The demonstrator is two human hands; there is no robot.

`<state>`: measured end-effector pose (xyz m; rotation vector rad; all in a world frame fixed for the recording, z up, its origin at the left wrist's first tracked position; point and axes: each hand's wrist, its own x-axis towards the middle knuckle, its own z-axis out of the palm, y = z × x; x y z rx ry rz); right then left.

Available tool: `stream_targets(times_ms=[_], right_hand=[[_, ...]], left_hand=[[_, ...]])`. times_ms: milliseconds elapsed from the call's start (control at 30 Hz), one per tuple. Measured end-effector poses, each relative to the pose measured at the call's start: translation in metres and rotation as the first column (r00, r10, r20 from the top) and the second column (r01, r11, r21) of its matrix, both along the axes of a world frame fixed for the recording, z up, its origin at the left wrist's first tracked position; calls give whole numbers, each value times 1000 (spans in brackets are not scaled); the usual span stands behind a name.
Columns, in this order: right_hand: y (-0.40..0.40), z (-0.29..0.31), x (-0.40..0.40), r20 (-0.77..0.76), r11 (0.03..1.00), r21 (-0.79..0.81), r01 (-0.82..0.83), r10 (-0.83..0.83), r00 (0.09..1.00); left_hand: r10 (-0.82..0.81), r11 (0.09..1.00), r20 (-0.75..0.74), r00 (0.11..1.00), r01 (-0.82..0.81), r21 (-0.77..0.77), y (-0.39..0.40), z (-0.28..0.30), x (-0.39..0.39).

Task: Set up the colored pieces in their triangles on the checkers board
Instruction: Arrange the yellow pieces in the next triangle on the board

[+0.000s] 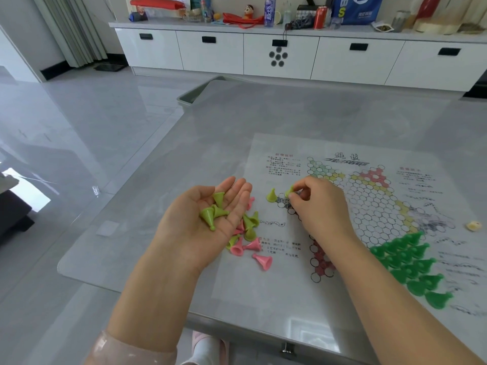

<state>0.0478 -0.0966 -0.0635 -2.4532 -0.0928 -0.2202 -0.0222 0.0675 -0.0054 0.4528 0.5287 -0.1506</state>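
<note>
Right at the left point of the paper checkers board [369, 206], the right hand [320, 204] pinched one yellow-green piece [289, 191] between its thumb and fingertips, holding it just over the printed circles. Just beside it, another yellow-green piece [271, 195] stood upright on the board's outermost circle. The left hand [208, 219] was held palm up above the table [237, 122], fingers relaxed and nearly straight, and three yellow-green pieces [214, 210] lay loose in the palm. Under and just past that hand, a little heap of pink and yellow-green pieces [249, 238] lay tipped over on the board's edge, and one pink piece [263, 261] lay on its side a bit apart from the heap. On the right side of the board, dark green pieces [413, 270] stood close together and filled one triangle. A small pale thing [473, 225] sat on the board's far right edge; I could not tell what it was. Far behind the table, a long white cabinet [263, 54] with drawers held bottles, a red can [320, 17] and a blue bag [355, 9]
</note>
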Motion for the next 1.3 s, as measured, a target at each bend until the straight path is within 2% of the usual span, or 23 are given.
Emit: stream_targets(times_ms=[733, 867, 967, 1033, 1100, 1133, 1200, 1300], right_hand=[[6, -1, -2, 23, 998, -61, -9, 10, 1000], [0, 4, -5, 1, 998, 31, -46, 46, 999], [-2, 21, -13, 117, 992, 124, -32, 18, 993], [4, 38, -21, 184, 971, 202, -125, 87, 979], [13, 54, -31, 188, 910, 273, -312, 267, 945], [17, 58, -36, 183, 883, 243, -401, 364, 913], [22, 59, -42, 161, 850, 78, -521, 505, 848], [24, 56, -43, 134, 825, -79, -559, 565, 814]], left_hand=[[0, 1000, -4, 1000, 0, 4, 3, -2, 0], [-2, 999, -17, 1000, 2, 34, 3, -1, 0], [-23, 999, 1, 1000, 23, 38, 1, 0, 1], [-55, 998, 16, 998, 55, 29, -2, 0, 1], [-88, 996, 30, 996, 88, 8, -7, 0, 0], [-105, 994, 40, 994, 106, -11, -10, 0, -1], [-139, 989, 49, 989, 142, -50, -14, 1, -2], [-156, 984, 35, 987, 159, -84, -16, 2, -3]])
